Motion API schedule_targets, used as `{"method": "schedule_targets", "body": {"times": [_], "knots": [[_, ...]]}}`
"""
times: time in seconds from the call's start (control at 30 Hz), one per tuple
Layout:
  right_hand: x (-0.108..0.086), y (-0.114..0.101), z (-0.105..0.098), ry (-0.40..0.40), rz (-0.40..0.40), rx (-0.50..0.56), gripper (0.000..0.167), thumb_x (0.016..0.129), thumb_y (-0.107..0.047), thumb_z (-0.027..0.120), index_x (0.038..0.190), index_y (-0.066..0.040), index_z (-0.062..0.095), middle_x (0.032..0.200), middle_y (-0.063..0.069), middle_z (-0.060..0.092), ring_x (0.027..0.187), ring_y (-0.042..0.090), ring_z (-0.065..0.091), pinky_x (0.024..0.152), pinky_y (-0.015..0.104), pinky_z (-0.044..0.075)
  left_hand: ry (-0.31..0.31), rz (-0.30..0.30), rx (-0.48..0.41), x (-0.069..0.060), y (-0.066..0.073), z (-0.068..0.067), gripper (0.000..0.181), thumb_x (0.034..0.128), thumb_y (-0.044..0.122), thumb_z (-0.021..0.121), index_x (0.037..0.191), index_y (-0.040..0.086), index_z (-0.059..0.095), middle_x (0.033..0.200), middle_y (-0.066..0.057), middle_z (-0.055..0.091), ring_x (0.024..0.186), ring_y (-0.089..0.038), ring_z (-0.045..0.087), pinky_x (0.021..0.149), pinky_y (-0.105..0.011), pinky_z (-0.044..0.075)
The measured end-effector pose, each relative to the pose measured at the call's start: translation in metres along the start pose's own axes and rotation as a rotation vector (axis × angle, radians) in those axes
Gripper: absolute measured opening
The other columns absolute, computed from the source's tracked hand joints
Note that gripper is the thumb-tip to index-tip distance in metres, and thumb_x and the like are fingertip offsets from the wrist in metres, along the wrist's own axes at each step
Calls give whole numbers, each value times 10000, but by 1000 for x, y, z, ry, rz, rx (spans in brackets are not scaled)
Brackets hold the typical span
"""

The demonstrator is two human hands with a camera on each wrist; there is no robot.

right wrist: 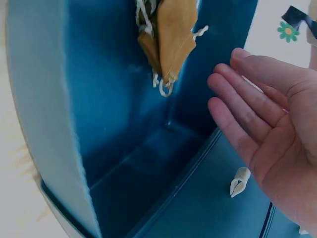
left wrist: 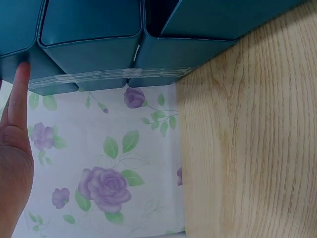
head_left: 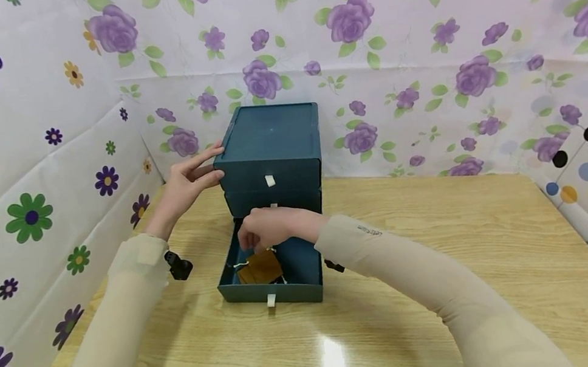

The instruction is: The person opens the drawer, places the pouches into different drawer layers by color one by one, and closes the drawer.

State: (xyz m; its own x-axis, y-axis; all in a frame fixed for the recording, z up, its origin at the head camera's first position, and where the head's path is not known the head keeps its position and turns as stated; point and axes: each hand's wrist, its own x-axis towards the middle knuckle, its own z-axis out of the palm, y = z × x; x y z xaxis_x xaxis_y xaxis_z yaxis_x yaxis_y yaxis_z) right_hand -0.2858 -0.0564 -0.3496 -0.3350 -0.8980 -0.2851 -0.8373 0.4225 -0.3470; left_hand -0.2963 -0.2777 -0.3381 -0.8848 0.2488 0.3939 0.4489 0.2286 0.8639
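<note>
A dark blue three-tier drawer box (head_left: 271, 134) stands on the table with its bottom drawer (head_left: 299, 293) pulled out. My left hand (head_left: 187, 187) rests on the box's upper left edge, fingers extended; in the left wrist view a finger of that hand (left wrist: 18, 101) touches the box's side. Inside the open drawer lies a small brown pouch (head_left: 261, 267) with white drawstrings. Over the drawer's rear part hovers my right hand (head_left: 272, 226). The right wrist view shows this hand (right wrist: 277, 119) with loosely bent fingers and nothing in them, apart from the pouch (right wrist: 176, 34).
White pull tabs (head_left: 270, 180) stick out from the drawer fronts. The wooden table (head_left: 420, 266) extends to the right and in front. Flowered cloth (head_left: 427, 100) hangs behind the box, and another flowered sheet (head_left: 53, 194) runs along the left.
</note>
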Motion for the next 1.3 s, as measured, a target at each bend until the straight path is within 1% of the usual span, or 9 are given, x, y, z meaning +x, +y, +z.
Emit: {"method": "schedule_targets", "body": {"times": [0.17,0.3,0.43,0.7,0.77,0.9,1.03,1.13,1.3], "knots": [[-16,-2,6,75,-31,35,292,939,-124,679,1229,-91,695,1223,45,707,1082,140,681,933,231,561,-1,-11,5,0,0,1,499,970,152,629,1455,195,522,1584,68,396,1360,-350,502,883,-186,571],[-30,-3,8,146,-53,55,279,938,-159,686,1209,-95,701,1208,62,713,1054,147,693,911,228,567,3,-10,6,0,0,1,503,968,139,630,1457,183,519,1584,67,396,1351,-343,514,882,-184,571],[-47,-6,6,219,-53,100,268,929,-171,700,1188,-102,707,1198,74,718,1036,159,701,913,274,579,1,-4,0,0,-1,2,507,966,127,631,1458,176,517,1587,57,392,1351,-317,521,880,-188,573],[-82,-15,5,380,-44,95,284,919,-199,714,1186,-101,708,1181,68,720,1035,202,694,908,340,588,-1,-4,-3,1,-1,3,506,965,126,631,1456,172,519,1592,35,385,1358,-350,505,874,-188,574],[-90,-17,7,424,-30,82,272,918,-205,716,1173,-109,715,1165,53,724,1018,184,693,897,336,591,-4,-5,-2,2,0,3,504,966,141,633,1455,184,521,1596,19,380,1361,-362,498,876,-184,572],[-104,-24,14,481,2,41,255,919,-232,717,1153,-132,724,1137,17,728,984,141,682,878,302,590,-4,6,-5,2,1,3,500,968,139,630,1455,179,522,1595,4,381,1358,-363,502,873,-187,575],[-112,-31,24,515,29,14,256,912,-252,724,1147,-151,725,1108,-7,725,953,110,682,824,260,591,8,10,2,0,1,2,499,967,124,630,1452,170,524,1582,40,403,1337,-283,545,864,-197,581],[-115,-36,34,553,36,-4,254,905,-276,730,1132,-163,729,1082,-21,722,914,90,684,757,192,573,10,6,9,-1,0,2,506,964,133,636,1454,181,522,1579,58,406,1328,-235,559,864,-194,580],[-114,-45,56,649,24,-26,244,884,-335,745,1066,-171,742,1006,-39,715,837,61,660,699,113,529,9,3,11,0,-1,1,506,964,144,637,1455,190,522,1578,60,407,1333,-249,555,867,-191,578]]}}
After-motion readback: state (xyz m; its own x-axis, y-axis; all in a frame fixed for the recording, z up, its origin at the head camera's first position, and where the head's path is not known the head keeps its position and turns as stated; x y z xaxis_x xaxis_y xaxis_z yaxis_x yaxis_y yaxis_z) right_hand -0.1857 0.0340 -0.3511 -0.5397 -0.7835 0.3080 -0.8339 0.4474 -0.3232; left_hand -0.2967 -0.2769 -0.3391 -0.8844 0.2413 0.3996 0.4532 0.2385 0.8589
